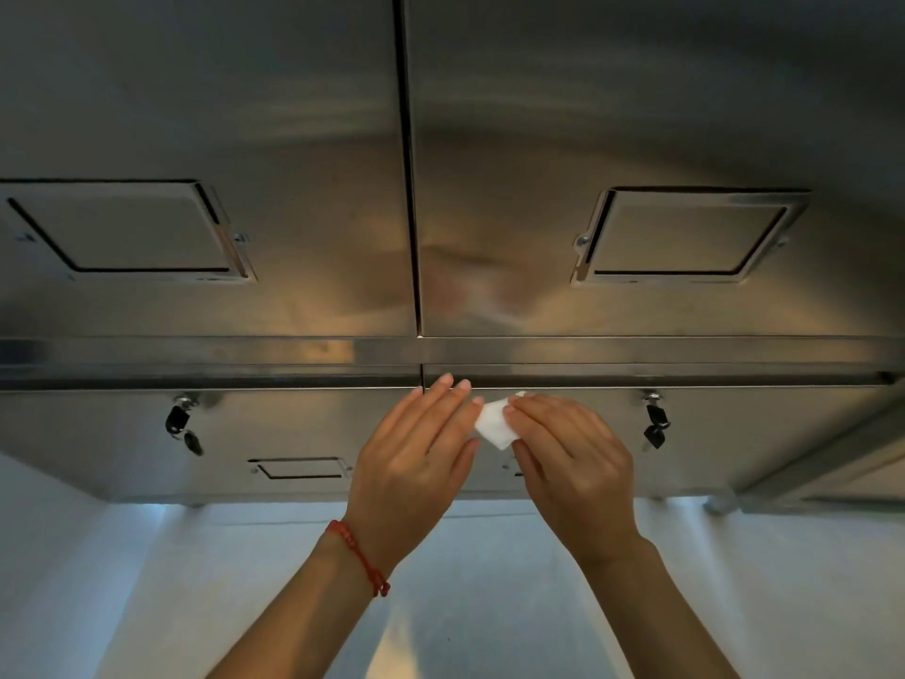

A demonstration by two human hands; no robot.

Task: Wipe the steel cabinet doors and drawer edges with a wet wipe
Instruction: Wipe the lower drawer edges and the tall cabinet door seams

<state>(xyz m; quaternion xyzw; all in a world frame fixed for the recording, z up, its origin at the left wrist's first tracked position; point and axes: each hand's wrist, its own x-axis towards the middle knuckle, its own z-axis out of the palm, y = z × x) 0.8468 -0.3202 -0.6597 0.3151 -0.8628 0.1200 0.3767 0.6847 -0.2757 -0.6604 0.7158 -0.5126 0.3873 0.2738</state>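
My right hand (570,463) pinches the small folded white wet wipe (495,423); my left hand (416,453), fingers straight, steadies it. I judge I'm refolding it for the brushed-steel drawer's top edge (587,384) just beyond.

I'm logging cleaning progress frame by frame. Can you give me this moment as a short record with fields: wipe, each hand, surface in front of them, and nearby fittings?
wipe: small white wet wipe, folded, held between both hands
left hand: fingers straight, touching the wipe's left edge
right hand: pinches the wipe
surface: steel drawer front, just below the cabinet doors
fittings: keys hanging in the right lock; keys in the left lock
wrist: red bracelet on left
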